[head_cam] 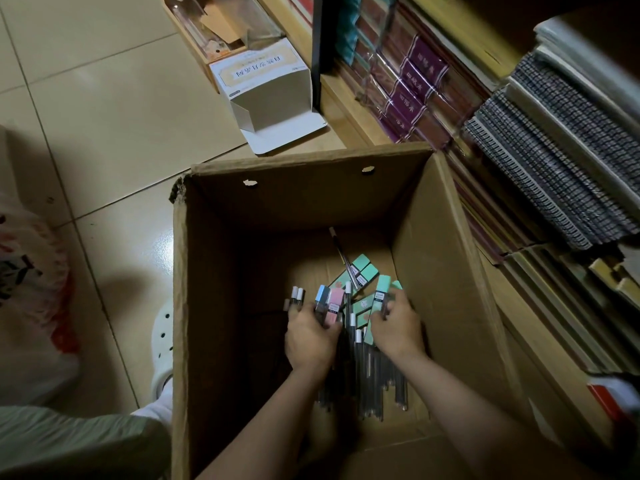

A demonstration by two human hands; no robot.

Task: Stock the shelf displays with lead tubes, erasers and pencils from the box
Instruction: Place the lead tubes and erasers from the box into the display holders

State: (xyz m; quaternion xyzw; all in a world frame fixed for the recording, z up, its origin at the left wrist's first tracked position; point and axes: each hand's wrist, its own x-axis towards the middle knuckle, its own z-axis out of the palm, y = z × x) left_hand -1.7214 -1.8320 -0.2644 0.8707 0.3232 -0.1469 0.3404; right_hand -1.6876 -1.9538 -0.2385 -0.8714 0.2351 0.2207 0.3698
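Head view: lead tubes (360,372) and erasers (362,271) lie heaped on the floor of the cardboard box (440,244), toward 5 o'clock. Left hand (310,341) grips pink and blue erasers; right hand (398,327) pinches a green eraser. At 12 o'clock a white carton (273,98) lies open; shelves (540,174) of notebooks stand at 2 o'clock.

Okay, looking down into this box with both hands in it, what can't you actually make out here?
Head view only:
- Lead tubes: count unclear; both hands and forearms cover much of the dim pile.
- Left hand: fingers hidden among small cases.
- Right hand: fingertips buried behind green cases.
- Case labels: too small.
- Bookshelf: blurred, cut by the right edge.
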